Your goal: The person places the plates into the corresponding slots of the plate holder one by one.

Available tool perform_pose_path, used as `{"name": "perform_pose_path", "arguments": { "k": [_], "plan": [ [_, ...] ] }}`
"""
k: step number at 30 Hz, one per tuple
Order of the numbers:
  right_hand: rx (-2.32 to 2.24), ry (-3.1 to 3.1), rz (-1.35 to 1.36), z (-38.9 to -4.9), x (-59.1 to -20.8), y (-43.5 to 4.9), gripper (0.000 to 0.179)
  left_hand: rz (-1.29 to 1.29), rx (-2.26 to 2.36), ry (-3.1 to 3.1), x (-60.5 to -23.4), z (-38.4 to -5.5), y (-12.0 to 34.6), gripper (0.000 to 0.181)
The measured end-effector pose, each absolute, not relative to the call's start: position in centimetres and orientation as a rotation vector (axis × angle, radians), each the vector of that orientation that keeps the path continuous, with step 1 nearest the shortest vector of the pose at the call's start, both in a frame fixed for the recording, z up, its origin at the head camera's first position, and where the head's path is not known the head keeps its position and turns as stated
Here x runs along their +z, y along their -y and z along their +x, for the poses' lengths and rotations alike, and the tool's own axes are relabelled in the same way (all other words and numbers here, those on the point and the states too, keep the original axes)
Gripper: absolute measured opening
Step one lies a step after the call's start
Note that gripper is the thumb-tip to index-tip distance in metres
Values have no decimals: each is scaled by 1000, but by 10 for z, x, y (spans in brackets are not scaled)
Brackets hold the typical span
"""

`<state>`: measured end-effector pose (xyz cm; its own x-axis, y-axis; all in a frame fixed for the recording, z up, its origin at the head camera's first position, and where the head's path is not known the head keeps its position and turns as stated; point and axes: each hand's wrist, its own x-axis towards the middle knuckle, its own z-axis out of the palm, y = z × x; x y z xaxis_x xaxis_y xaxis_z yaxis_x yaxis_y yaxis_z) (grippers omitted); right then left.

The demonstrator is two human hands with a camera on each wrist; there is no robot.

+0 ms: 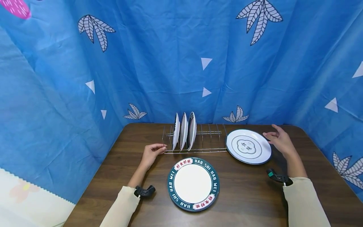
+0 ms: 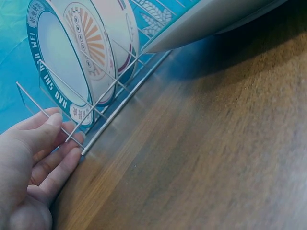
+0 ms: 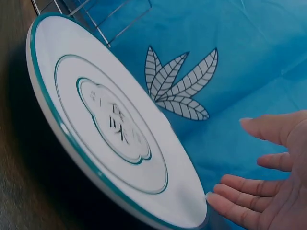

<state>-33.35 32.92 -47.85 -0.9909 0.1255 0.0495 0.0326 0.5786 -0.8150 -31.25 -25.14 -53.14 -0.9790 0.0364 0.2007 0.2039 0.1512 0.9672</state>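
Observation:
My left hand (image 1: 153, 155) grips the left end of a wire dish rack (image 2: 117, 113), its thumb and fingers around the end wires in the left wrist view. Three plates (image 1: 183, 130) stand on edge in the rack's left half. My right hand (image 1: 280, 142) is spread at the right edge of a white plate (image 1: 248, 146) with a thin green rim and a framed motif. In the right wrist view, one fingertip is right at that plate's rim. This plate lies tilted, its left edge close against the rack's right end.
A plate with a wide green lettered rim (image 1: 214, 184) lies face up in front of the rack, on the brown wooden table (image 1: 241, 192). Behind the table's far edge hangs a blue curtain (image 1: 175, 63) with leaf prints. Each wrist bears a black camera mount (image 1: 145, 191).

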Motion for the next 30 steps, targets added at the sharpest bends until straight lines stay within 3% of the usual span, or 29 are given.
{"name": "perform_pose_path", "arguments": {
  "k": [20,30],
  "plan": [
    [1474,2749,-184,-321,-482,-325,57,-240,-1949,2273,-531,-312,251,16],
    [1480,2907,-144,-325,-487,-333,69,-238,-1942,2299,-530,-313,251,19]
  ]
}}
